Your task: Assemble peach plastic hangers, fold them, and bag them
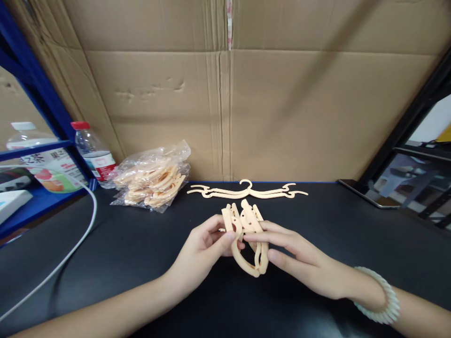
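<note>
A folded cream plastic hanger (246,263) is held above the black tabletop, near the middle of the view. My left hand (201,249) grips its left side, thumb in front and fingers curled behind. On the right side, my right hand (299,256) holds it between the thumb and the extended fingers; a pale coiled band circles that wrist. Behind them lies an unfolded cream hanger (229,193), its hook pointing to the cardboard. Clear plastic bags with several folded hangers (158,180) rest at the back left.
A red-capped bottle (100,159) stands left of the bags. A blue shelf (38,201) holds another bottle and a white object. One white cable (92,220) curves over the left side of the black table (338,234). Dark flat device (366,195) lies at back right.
</note>
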Demonstrator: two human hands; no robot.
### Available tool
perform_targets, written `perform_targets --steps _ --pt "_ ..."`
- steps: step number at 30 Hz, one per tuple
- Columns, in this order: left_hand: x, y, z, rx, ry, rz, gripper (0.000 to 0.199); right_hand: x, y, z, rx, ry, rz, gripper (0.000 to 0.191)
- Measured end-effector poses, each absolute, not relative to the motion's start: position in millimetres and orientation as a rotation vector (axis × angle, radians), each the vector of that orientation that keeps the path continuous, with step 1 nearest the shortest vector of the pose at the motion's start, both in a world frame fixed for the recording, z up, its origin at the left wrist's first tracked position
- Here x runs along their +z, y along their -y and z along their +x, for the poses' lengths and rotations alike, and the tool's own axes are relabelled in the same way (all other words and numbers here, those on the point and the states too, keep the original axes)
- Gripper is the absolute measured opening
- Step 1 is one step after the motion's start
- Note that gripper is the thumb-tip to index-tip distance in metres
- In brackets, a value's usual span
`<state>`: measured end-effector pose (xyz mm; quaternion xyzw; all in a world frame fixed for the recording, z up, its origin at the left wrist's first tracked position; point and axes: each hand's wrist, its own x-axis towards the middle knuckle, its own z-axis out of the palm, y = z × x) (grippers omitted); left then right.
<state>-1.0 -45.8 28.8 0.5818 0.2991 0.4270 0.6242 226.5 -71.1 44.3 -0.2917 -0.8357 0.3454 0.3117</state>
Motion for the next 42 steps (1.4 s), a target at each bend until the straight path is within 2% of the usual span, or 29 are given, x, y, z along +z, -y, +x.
perform_targets --steps 11,16,21,27,32,37,42 --pt "27.1 48.3 1.1 0.918 -0.738 1.404 0.021 43.8 75.6 226.8 0.944 2.251 -0.733 0.037" --pt "25.2 45.2 -1.0 0.941 -0.778 1.486 0.019 49.0 72.3 229.5 0.975 2.287 -0.727 0.043" --pt "22.3 39.2 -0.4 1.026 -0.867 1.504 0.034 50.6 51.5 249.6 1.123 1.993 -0.808 0.042" --pt "18.9 47.4 0.5 0.907 -0.79 1.621 0.042 45.9 52.0 244.8 1.321 1.83 -0.723 0.045" --pt "20.6 51.1 0.0 0.851 -0.721 1.704 0.035 42.8 63.1 232.2 1.382 1.862 -0.688 0.04" --pt "17.6 44.2 0.3 0.94 -0.813 1.667 0.027 41.1 66.1 228.9 1.313 2.007 -0.692 0.043" --pt "13.9 38.5 1.1 0.967 -0.858 1.535 0.029 41.0 64.7 228.8 1.316 2.042 -0.696 0.045"
